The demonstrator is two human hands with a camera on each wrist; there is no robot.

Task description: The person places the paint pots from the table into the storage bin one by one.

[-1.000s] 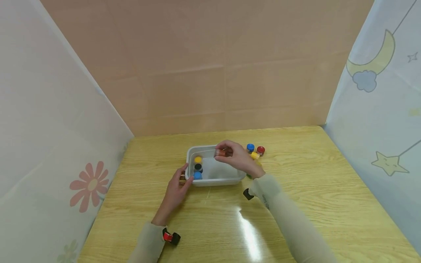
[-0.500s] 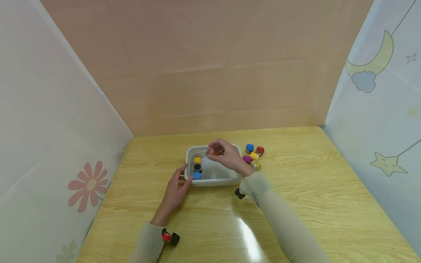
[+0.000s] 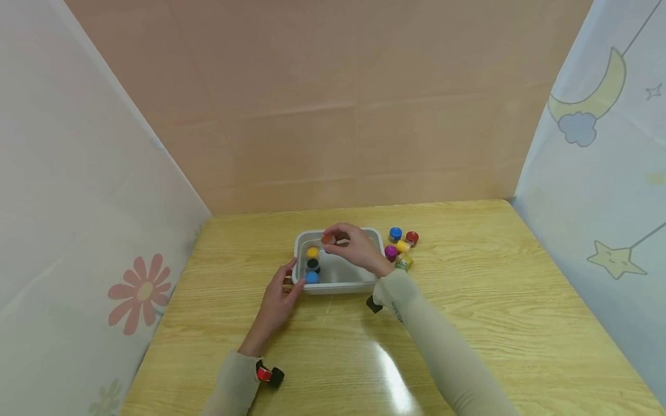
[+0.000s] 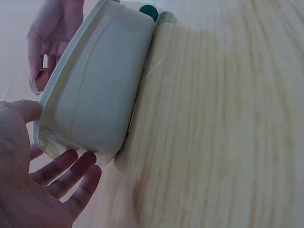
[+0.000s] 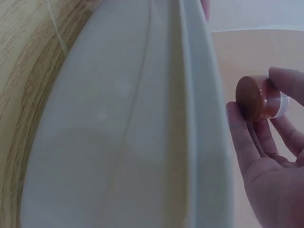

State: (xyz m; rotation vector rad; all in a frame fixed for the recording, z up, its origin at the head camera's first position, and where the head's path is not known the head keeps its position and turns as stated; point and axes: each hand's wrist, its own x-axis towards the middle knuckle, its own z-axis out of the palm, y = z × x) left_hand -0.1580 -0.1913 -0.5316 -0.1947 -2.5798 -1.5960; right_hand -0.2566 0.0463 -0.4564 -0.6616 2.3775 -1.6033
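Observation:
In the head view a white plastic tray [image 3: 340, 271] stands on the table. My left hand [image 3: 276, 300] holds its left end; in the left wrist view the thumb lies at the rim and the fingers [image 4: 78, 187] touch the outer end wall. Over the tray's back part, my right hand [image 3: 356, 249] pinches a small paint jar [image 3: 328, 239] with an orange-brown lid. The right wrist view shows this jar [image 5: 256, 98] tilted between thumb and fingers, above the rim. Inside the tray, a yellow-lidded jar [image 3: 313, 253], a black-lidded jar [image 3: 312, 264] and a blue-lidded jar [image 3: 311, 278] line the left end.
Right of the tray several jars stand or lie on the table: blue [image 3: 395, 233], red [image 3: 412, 238], yellow [image 3: 403, 247], purple [image 3: 391, 252] and dark yellow [image 3: 404, 262]. A green lid [image 4: 148, 12] shows beyond the tray in the left wrist view. Wall sheets enclose the table.
My right hand has moved left over the tray with the orange-brown jar and turned it so its lid shows. The purple jar has come into view. My left hand has stayed on the tray.

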